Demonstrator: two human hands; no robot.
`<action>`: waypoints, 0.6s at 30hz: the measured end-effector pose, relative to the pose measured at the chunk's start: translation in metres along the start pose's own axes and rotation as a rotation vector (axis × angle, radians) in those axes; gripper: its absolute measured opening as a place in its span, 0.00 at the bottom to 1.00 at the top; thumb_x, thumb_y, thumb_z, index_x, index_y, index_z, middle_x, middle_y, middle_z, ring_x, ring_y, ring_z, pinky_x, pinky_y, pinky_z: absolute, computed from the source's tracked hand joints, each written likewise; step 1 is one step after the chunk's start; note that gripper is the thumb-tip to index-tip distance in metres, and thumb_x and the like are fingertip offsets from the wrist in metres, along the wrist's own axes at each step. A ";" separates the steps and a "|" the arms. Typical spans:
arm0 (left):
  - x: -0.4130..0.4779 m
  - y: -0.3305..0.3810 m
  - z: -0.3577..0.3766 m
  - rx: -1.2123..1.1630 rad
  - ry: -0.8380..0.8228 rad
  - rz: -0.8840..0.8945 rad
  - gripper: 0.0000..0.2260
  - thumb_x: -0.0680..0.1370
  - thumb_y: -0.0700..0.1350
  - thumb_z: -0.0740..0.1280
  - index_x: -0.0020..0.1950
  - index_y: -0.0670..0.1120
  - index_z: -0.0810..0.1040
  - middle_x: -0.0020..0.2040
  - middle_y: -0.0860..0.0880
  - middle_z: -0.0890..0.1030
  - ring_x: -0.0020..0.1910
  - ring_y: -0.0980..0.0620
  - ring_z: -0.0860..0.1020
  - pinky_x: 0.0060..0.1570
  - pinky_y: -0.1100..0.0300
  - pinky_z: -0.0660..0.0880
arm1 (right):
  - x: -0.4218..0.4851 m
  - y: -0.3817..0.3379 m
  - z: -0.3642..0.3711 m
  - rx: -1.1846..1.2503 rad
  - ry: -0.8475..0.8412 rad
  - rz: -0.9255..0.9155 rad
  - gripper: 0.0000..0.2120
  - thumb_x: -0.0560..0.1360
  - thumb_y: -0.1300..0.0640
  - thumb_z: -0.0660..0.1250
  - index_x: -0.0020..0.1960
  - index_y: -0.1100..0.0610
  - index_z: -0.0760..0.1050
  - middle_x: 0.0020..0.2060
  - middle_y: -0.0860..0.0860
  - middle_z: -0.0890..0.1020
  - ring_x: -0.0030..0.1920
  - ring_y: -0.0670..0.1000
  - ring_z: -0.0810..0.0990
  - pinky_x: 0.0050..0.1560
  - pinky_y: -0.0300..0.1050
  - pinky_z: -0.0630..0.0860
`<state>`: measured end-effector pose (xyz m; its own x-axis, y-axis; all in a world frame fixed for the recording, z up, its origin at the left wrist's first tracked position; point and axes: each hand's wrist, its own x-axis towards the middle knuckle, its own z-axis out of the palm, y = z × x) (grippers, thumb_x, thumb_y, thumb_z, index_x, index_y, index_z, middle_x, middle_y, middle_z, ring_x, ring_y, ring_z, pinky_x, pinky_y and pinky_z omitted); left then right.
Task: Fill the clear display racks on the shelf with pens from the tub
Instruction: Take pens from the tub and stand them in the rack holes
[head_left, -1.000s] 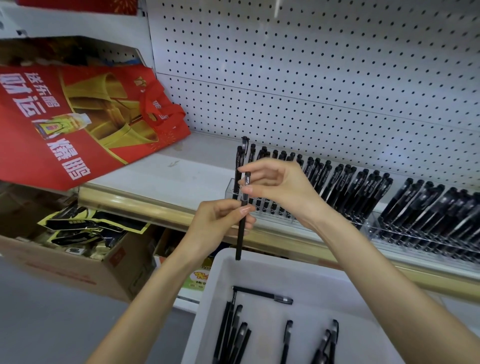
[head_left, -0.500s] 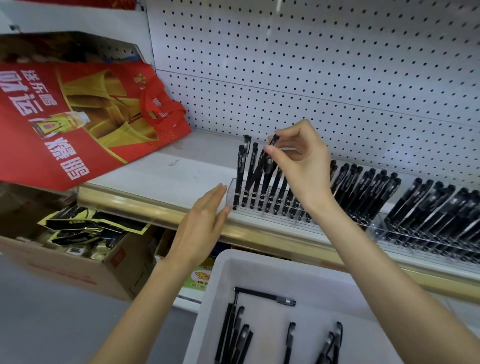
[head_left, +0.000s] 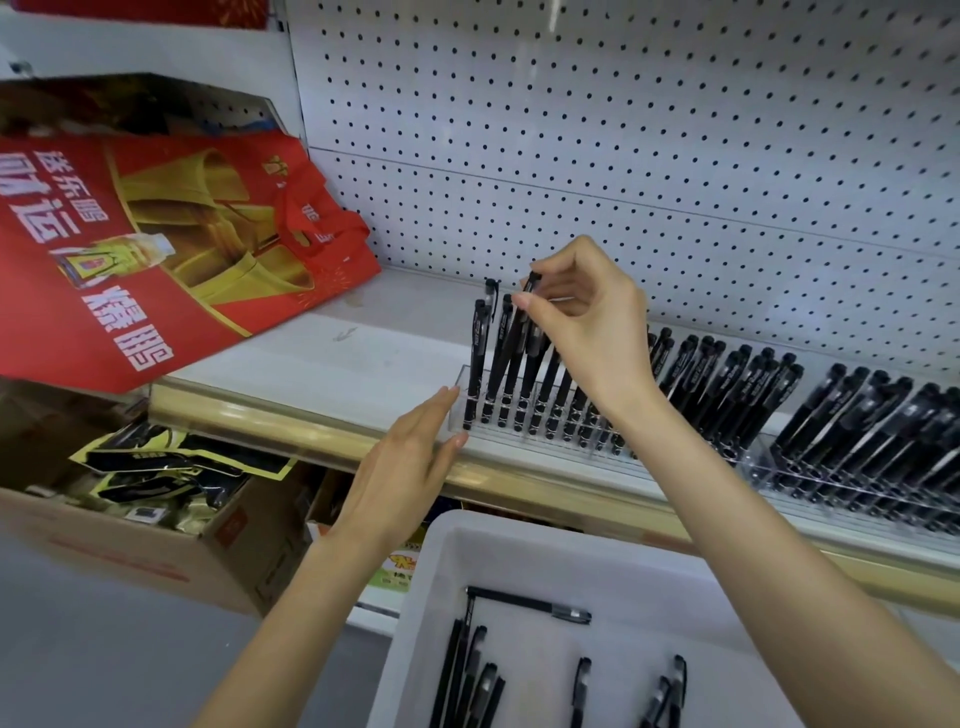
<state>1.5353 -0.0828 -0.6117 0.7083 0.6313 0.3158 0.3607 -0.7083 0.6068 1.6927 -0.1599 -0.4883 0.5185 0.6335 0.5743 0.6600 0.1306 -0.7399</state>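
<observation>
Right hand (head_left: 587, 332) pinches a tilted pen (head_left: 508, 345) by its cap at the left end of the clear rack (head_left: 458, 415), left hand (head_left: 410, 457) flat-fingered beside it; bringing the pen upright before pressing down should seat it, more waiting in the tub (head_left: 415, 623)

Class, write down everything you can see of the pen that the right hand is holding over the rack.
The pen is slim, black, plastic-looking, with a capped top end. The right hand pinches it near the cap between thumb and forefinger. It tilts, top to the right, its lower end among the standing pens at the left end of the clear rack. Whether its tip sits in a slot cannot be told.
</observation>
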 end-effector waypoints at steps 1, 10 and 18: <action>0.000 0.000 0.000 0.000 0.002 0.003 0.23 0.81 0.53 0.57 0.76 0.55 0.58 0.74 0.54 0.66 0.72 0.56 0.65 0.66 0.58 0.66 | 0.000 0.001 0.000 -0.003 0.000 0.004 0.11 0.71 0.62 0.73 0.44 0.52 0.72 0.38 0.44 0.80 0.41 0.42 0.81 0.46 0.36 0.78; 0.002 0.000 0.000 -0.031 0.007 0.002 0.23 0.81 0.53 0.58 0.76 0.56 0.58 0.73 0.54 0.67 0.70 0.57 0.66 0.61 0.65 0.65 | -0.007 0.013 0.009 -0.078 -0.116 0.031 0.08 0.70 0.62 0.74 0.44 0.54 0.77 0.40 0.48 0.82 0.41 0.40 0.80 0.45 0.29 0.75; 0.002 0.000 0.000 -0.033 0.009 -0.004 0.23 0.81 0.53 0.58 0.76 0.56 0.59 0.73 0.54 0.67 0.71 0.56 0.66 0.62 0.64 0.65 | -0.001 0.015 0.016 -0.223 -0.131 -0.051 0.03 0.70 0.65 0.74 0.41 0.59 0.82 0.38 0.46 0.78 0.35 0.37 0.74 0.42 0.27 0.71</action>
<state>1.5371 -0.0815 -0.6107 0.7011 0.6374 0.3197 0.3433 -0.6947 0.6321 1.6936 -0.1462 -0.5057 0.4163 0.7253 0.5483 0.7945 0.0030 -0.6072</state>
